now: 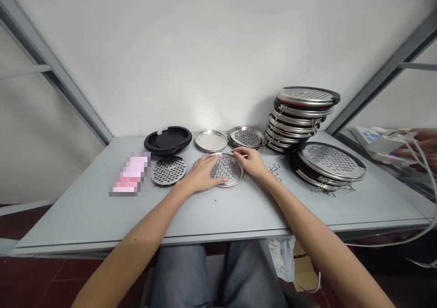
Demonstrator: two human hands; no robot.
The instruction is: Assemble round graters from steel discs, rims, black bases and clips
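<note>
1. Sitting nearest, beyond the jeans-clad knees under the grey table [239, 217], both forearms reach forward to the perforated metal disc [226, 169] lying flat near the table's middle; that disc is the landmark for everything below
2. The left hand [201, 174] rests flat on the disc's left rim, fingers spread over the holes, pressing rather than gripping; the right hand [251, 161] curls loosely on the far right rim, fingertips touching metal, nothing lifted. Neither hand is clenched
3. Risk here, as I judge it: the thin rim and punched holes look sharp-edged, so a finger sliding across could be nicked, and a one-sided push could send the disc skating on the smooth tabletop
4. Just left of the disc lies a black perforated insert [168, 169], and left again a blurred pink object [131, 175]; a sweeping left elbow could knock either toward the table's near edge
5. Just right of the disc sit small wire clips [276, 169], easily brushed off or lost by the right wrist
6. Further right leans a pile of assembled lids [329, 164], already tilted, likely to slide if bumped
7. Behind the disc stand a plain metal plate [210, 140], another stack of perforated discs [246, 137] and black plastic rings [168, 140]
8. Farthest, behind and right, the tall stack of lids [300, 117] looks uneven; a table jolt could topple it
</note>
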